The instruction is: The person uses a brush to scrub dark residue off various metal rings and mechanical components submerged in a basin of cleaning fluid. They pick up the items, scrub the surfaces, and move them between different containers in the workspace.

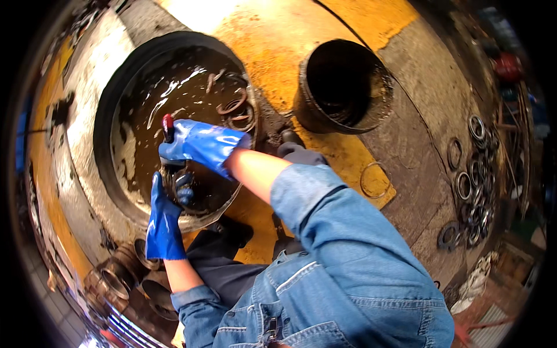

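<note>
Both hands gloved in blue rubber, working over the large round black tub of dark oily liquid (125, 87) on the floor.

Right hand (197, 144): closed around a small red-tipped tool handle (167, 124), looks like a brush, pointed down toward the part. Grip is a full fist, so probably scrubbing pressure.

Left hand (165, 217): fingers curled round a dark round metal part (184, 188) at the tub's near rim, holding it steady, half over the liquid so runoff drops back in. Can't tell exactly what the part is; it's dark and wet.

In the tub: several thin metal rings (235, 107) lie soaking at the far side, partly submerged.

Around:
- empty black cylindrical bucket (342, 87) stands well apart to the right on the yellow-painted, stained floor (278, 40)
- single loose thin ring (375, 180) on the floor near the right elbow
- pile of grey metal rings and bearings (473, 185) far right
- cluster of rusty short metal sleeves (125, 272) near the left forearm, lower left

Obstructions: right denim sleeve (342, 232) crosses the middle of view and hides the person's lap and the floor below. The rings in the tub sit clear of the hands.
</note>
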A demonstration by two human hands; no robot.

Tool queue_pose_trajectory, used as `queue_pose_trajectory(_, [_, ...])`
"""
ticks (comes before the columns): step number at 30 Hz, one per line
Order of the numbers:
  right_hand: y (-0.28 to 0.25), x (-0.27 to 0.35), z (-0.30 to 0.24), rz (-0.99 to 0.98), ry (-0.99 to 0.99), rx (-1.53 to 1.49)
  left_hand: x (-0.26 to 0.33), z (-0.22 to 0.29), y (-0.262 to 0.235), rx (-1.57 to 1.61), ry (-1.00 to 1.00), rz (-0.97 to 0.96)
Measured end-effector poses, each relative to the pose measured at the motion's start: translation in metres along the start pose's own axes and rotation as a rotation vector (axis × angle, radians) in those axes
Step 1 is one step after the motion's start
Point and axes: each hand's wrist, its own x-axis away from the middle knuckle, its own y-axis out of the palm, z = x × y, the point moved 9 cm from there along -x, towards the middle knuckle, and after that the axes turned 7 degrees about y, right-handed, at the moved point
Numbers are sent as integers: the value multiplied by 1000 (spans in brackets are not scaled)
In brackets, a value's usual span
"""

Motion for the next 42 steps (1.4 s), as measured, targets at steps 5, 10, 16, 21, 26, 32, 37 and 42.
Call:
queue_pose_trajectory(5, [-9,-32,52,110,314,316,-1,-3,-11,-339,63,62])
queue_pose_trajectory(10, [13,-40,63,-150,301,942,-5,9,-6,-331,207,115])
queue_pose_trajectory(16, [-96,-32,89,351,434,-12,-1,10,87,-197,471,-206])
queue_pose_trajectory(21, [-44,-18,-4,276,184,347,35,20,18,-8,315,-158])
queue_pose_trajectory(26, [6,-13,-14,-204,-72,-206,34,27,23,-291,373,43])
queue_pose_trajectory(32, [83,-15,-18,-253,19,60,45,22,2,-152,485,-37])
queue_pose_trajectory(37, [8,-34,21,27,227,259,52,18,18,-70,360,-4])
queue_pose_trajectory(42, [37,-21,-15,-206,94,137,46,22,10,-75,413,-23])
